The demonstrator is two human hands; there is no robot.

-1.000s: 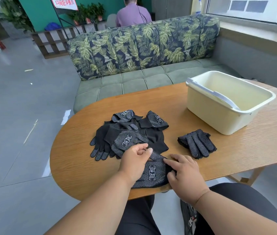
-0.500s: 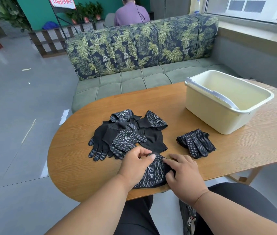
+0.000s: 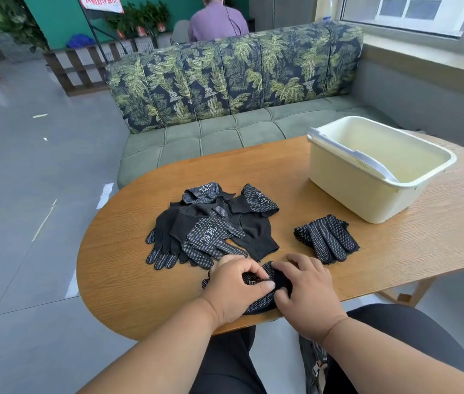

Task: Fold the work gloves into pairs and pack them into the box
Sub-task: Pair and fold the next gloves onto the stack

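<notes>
Gloves were the whole job here, and the pair being folded [image 3: 262,291] sat at the near edge of the wooden table [image 3: 128,268], right under both hands. Left hand [image 3: 232,291] had its fingers curled over the top of the bundle with the thumb pinching the fabric, and the right hand [image 3: 309,294] was curled onto the other end, gripping it too. The bundle's long axis looked to run roughly near-to-far, though the hands hid a lot of it.

What mattered for packing: the cream box [image 3: 336,180] stood well off to the far right, so the right hand was the nearer one for the drop, I'd guess. The inside that showed looked bare.

Between the hands and the box lay a folded pair [image 3: 327,237], near the box's front wall but apart from it. Could be easy to snag on the way over. The loose pile [image 3: 210,223] sat just beyond the left hand, not in the path. Behind the table there was a leafy-print sofa [image 3: 225,81].
</notes>
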